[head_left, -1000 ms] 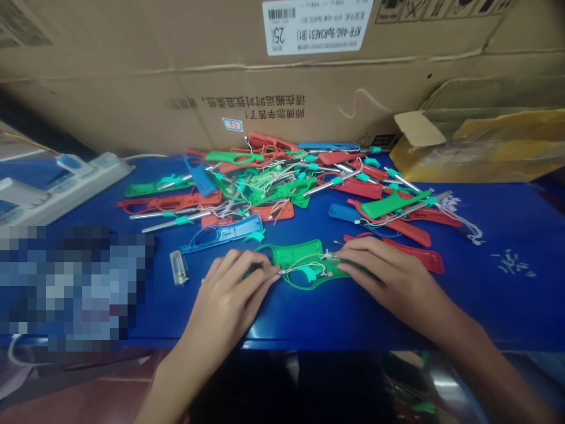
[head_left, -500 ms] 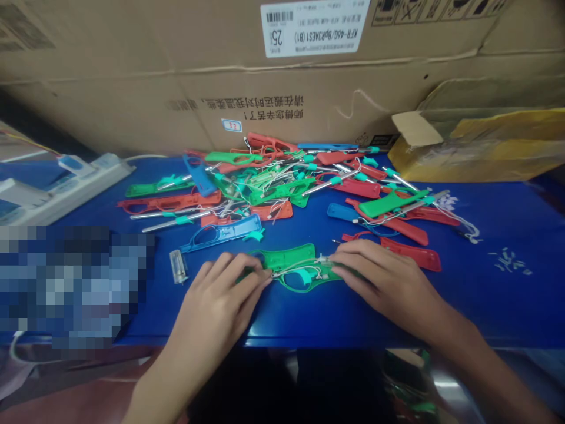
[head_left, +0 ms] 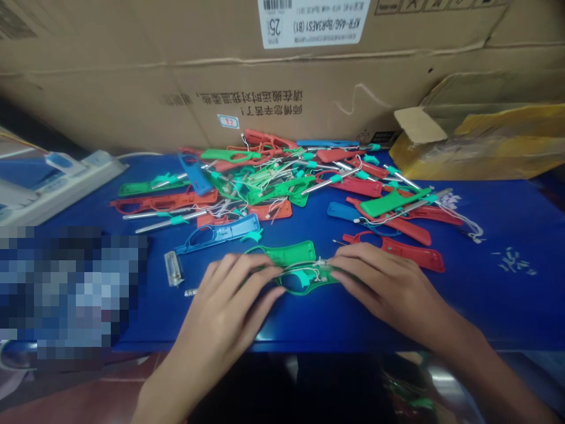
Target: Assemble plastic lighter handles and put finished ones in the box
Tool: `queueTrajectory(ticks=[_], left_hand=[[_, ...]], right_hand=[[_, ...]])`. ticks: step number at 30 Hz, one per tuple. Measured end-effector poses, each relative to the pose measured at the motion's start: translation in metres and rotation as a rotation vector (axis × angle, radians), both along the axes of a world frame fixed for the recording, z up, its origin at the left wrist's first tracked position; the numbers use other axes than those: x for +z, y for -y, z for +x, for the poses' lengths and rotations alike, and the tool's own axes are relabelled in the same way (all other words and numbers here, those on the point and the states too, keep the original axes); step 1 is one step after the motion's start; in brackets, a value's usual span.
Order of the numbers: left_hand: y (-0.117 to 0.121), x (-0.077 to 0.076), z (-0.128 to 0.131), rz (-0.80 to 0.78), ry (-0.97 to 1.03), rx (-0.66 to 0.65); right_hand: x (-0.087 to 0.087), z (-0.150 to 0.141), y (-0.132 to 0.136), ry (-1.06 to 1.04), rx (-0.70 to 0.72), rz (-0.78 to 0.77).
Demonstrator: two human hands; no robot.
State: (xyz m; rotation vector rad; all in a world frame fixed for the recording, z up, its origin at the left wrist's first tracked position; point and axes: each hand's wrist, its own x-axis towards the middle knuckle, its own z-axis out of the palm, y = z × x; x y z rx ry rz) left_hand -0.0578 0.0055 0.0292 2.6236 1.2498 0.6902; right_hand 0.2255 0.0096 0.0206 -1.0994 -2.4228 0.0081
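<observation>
While the power strip (head_left: 66, 188) and the clear capsule (head_left: 173, 269) sit off to the left, the left hand (head_left: 233, 300) bends narrowly over the left end of a green lighter-handle shell (head_left: 315, 287), though I cannot tell whether its fingertips pinch the shell or the wires. The shell lies low on the blue table (head_left: 273, 330), between the hands; it looks light, fairly stiff and slick, best taken by its outer rims. The white wires (head_left: 304, 265) (thin and probably easy to snag) and turquoise trigger (head_left: 303, 277) look loose enough to shift if tilted. The right hand (head_left: 384, 277) holds the right end between thumb and fingers, with a red half shell (head_left: 417, 255) just behind it. The heap behind limits reach that way; toward the front edge there is more room, though small parts could slide off.
</observation>
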Motion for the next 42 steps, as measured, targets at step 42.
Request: queueTrajectory(ticks=[42], left_hand=[[-0.042, -0.003, 0.03, -0.114, -0.119, -0.326]], right_hand=[[-0.007, 0.001, 0.0, 0.029, 0.001, 0.015]])
